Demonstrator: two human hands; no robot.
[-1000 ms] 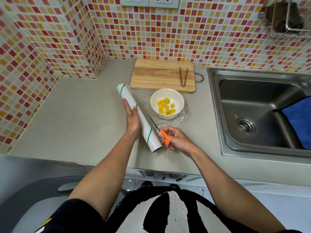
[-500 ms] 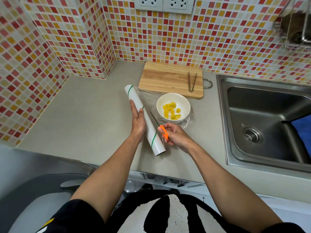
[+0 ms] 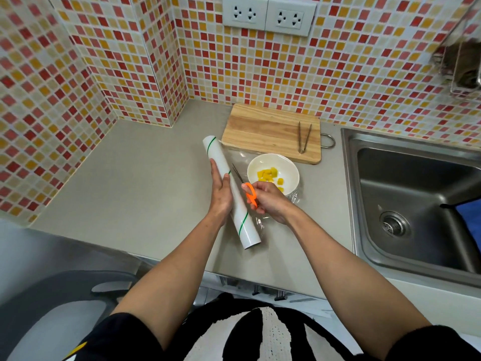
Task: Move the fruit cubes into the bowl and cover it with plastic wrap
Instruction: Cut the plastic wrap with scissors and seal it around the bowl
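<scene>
A white bowl [image 3: 263, 165] holding several yellow fruit cubes [image 3: 268, 174] stands on the counter, on a pulled-out sheet of clear plastic wrap [image 3: 295, 198]. The white plastic wrap roll [image 3: 242, 220] with green stripes lies slantwise just left of the bowl. My left hand [image 3: 221, 194] presses flat on the roll's left side. My right hand [image 3: 268, 201] grips orange-handled scissors [image 3: 250, 194], their blades pointing away from me along the roll, between roll and bowl. The hand hides the bowl's near rim.
A wooden cutting board [image 3: 265, 131] with metal tongs [image 3: 304, 136] on it lies behind the bowl against the tiled wall. A steel sink [image 3: 416, 204] with a blue cloth [image 3: 468, 214] is on the right. Wall sockets [image 3: 268, 15] sit above.
My right hand with the scissors has moved forward along the roll toward the bowl. The left hand stays on the roll. The camera view has tilted upward.
</scene>
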